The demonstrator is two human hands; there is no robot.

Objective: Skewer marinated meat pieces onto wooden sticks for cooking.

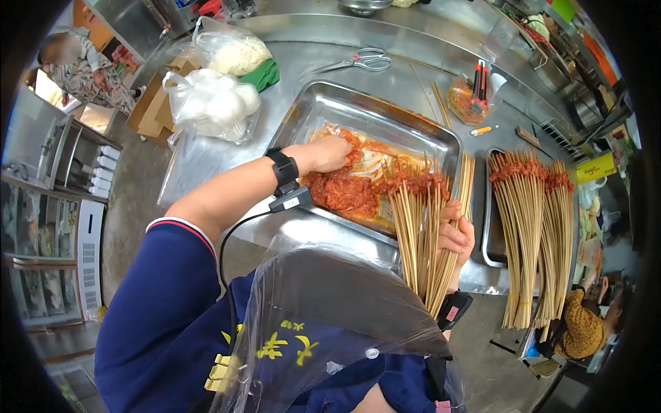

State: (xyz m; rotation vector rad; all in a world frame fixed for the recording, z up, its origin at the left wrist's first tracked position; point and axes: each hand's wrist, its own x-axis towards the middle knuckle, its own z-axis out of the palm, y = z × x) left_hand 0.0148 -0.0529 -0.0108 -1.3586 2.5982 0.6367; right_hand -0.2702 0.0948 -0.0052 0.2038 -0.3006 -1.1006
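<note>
A steel tray (296, 110) in front of me holds a mound of red marinated meat (342, 193). My left hand (329, 153) reaches into it, its fingers closed on some of the meat at the upper side; the fingertips are partly hidden. At the tray's right end, my right hand (456, 237) is wrapped around a bundle of bare bamboo skewers (466, 182). Beside that hand, several meat-tipped skewers (406, 227) rest over the tray's near edge, meat ends inside the tray.
A second tray (493, 241) at the right carries bundles of loaded skewers (516, 234). Behind lie scissors (368, 60), loose skewers and a bag with red-black cutters (478, 89). White bags (213, 103) stand at the left. Other people are at far left and lower right.
</note>
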